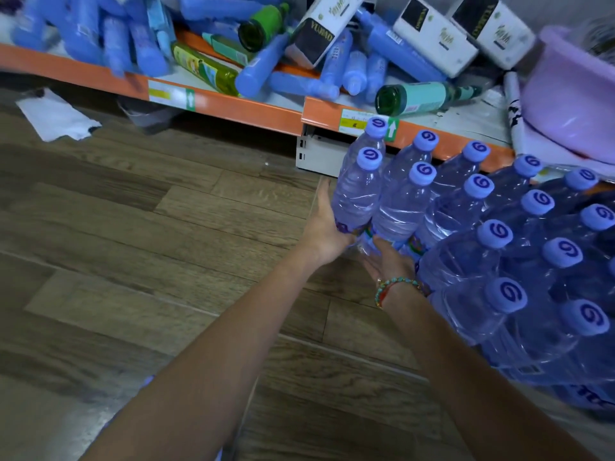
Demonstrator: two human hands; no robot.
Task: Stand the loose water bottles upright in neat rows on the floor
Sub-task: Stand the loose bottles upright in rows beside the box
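Several clear water bottles with purple caps stand upright in rows on the wooden floor [166, 227] at the right, in front of the shelf. My left hand [327, 224] holds the front-left water bottle [357, 194] low on its side, with the thumb round its front and one finger straight up along it. My right hand [387, 261], with a beaded bracelet at the wrist, touches the base of the neighbouring water bottle [399, 207] with straight fingers. More bottles [499, 261] crowd together to the right, and their bases are hidden.
An orange-edged low shelf [233, 106] runs along the back, piled with blue bottles [259, 68], green glass bottles [416, 98] and white boxes [432, 38]. A lilac basin [572, 94] sits at the right. A white paper [56, 118] lies on the floor at the left.
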